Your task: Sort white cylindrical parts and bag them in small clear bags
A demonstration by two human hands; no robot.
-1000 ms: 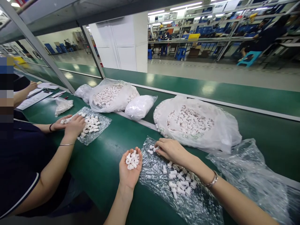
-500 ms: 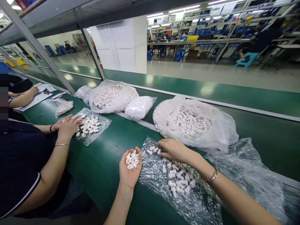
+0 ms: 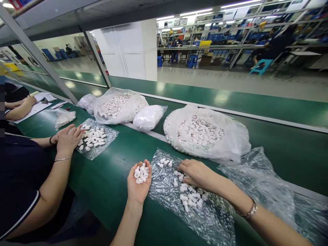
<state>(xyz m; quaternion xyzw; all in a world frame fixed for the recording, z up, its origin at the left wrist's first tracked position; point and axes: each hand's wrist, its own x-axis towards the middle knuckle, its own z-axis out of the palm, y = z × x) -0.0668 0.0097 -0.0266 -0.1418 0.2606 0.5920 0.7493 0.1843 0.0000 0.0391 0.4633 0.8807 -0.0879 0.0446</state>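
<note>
My left hand (image 3: 139,191) is palm up and cupped around a small heap of white plastic pipe fittings (image 3: 141,173). It is beside the left edge of a clear plastic bag (image 3: 169,191) lying flat on the green bench. More loose white fittings (image 3: 191,198) lie scattered on that bag. Over them reaches my right hand (image 3: 197,172), palm down, with thumb and fingers apart at the pile; the undersides of its fingers are hidden. A few fittings (image 3: 166,162) form a separate group left of its fingertips.
Behind the pile stands a large open bag of fittings (image 3: 205,136), with another (image 3: 115,106) farther left. A stuffed white bag (image 3: 150,118) lies between them. Crumpled clear film (image 3: 263,188) spreads at right. At left, a co-worker's hands (image 3: 68,136) touch fittings on another clear bag (image 3: 110,135).
My right hand has moved away from the small separate group, toward the main pile. My left hand keeps its heap of fittings. The whole view has shifted slightly.
</note>
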